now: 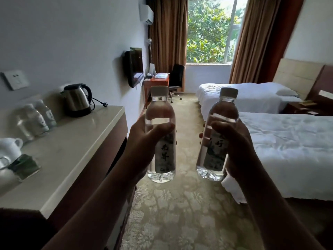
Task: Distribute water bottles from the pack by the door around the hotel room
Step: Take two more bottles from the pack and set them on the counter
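1. The left hand [144, 141] is wrapped around a clear water bottle [161, 136], thumb across the front and fingers curled behind, clamped on its middle; the bottle stands upright with its cap on.
2. The right hand [234, 147] grips a second bottle [219, 136] the same way, fingers closed round it; this one tilts slightly, its cap leaning right.
3. The two bottles are held apart, side by side, in mid-air over the patterned carpet [180, 213].
4. To the left, the pale counter [75, 150] ends in a long straight edge just beside the left forearm. On it stand a kettle [77, 100], more small bottles [39, 118] against the wall, and a white cup [10, 147].
5. To the right, the near bed [288, 150] has its corner close to the right wrist; a second bed [243, 94] lies beyond it.
6. Between counter and beds an open strip of carpet leads to a desk [156, 82] and chair [176, 78] under the window [210, 31].
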Demonstrator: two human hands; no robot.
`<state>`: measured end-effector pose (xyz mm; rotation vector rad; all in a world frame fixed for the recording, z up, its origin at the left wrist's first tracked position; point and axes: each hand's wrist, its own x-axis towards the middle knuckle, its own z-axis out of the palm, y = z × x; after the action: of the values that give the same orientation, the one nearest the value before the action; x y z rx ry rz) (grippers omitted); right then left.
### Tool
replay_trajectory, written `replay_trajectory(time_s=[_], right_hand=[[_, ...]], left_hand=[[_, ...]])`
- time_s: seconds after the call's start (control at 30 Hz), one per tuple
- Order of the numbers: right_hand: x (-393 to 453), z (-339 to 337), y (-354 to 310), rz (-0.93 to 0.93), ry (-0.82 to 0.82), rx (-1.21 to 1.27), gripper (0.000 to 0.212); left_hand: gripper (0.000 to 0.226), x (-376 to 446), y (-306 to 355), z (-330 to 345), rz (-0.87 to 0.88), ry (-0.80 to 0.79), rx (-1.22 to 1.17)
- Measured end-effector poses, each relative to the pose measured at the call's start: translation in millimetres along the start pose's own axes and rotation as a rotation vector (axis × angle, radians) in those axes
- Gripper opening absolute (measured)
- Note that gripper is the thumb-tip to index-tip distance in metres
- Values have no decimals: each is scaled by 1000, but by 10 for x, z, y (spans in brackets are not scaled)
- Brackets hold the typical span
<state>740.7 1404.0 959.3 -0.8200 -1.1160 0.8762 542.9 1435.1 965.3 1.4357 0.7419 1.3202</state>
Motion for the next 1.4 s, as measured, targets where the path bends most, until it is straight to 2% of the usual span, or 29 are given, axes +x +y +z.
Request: replay_trajectory(time_s=[0.23, 0.33, 0.53, 0.73, 0.83, 0.9, 1.07, 1.2, 1.33, 1.4], right_hand=[[1203, 134, 605, 10, -117, 42, 39], [1728, 269, 1011, 20, -142, 50, 31], [3054, 945, 1747, 27, -222, 46, 31], [4195, 1654, 2298, 19, -370, 86, 40], [4577, 2009, 2625, 62, -432, 169, 40], [4783, 2289, 2845, 98, -495, 230, 45], [5110, 3161, 3466, 168, -737, 346, 46], [5211, 3869, 3943, 210, -1003, 426, 38], [5241, 4431, 4373, 246, -1246, 471, 46], [5267, 4627, 4569, 263, -1337, 499, 43]], left_hand=[[41, 1057, -386, -388, 68, 74, 39], [40, 1531, -691, -633, 82, 96, 62], [31, 2657, -1163, -1287, 143, 123, 143], [29, 3713, -1385, -2106, 160, 314, 156], [25, 3938, -1480, -2498, 177, 407, 164], [31, 3998, -1517, -2760, 179, 459, 155], [32, 3929, -1613, -3379, 128, 703, 331], [39, 3777, -1689, -3769, 105, 1005, 483], [31, 3718, -1830, -4040, 109, 1284, 530], [38, 3713, -1930, -4138, 119, 1405, 564]])
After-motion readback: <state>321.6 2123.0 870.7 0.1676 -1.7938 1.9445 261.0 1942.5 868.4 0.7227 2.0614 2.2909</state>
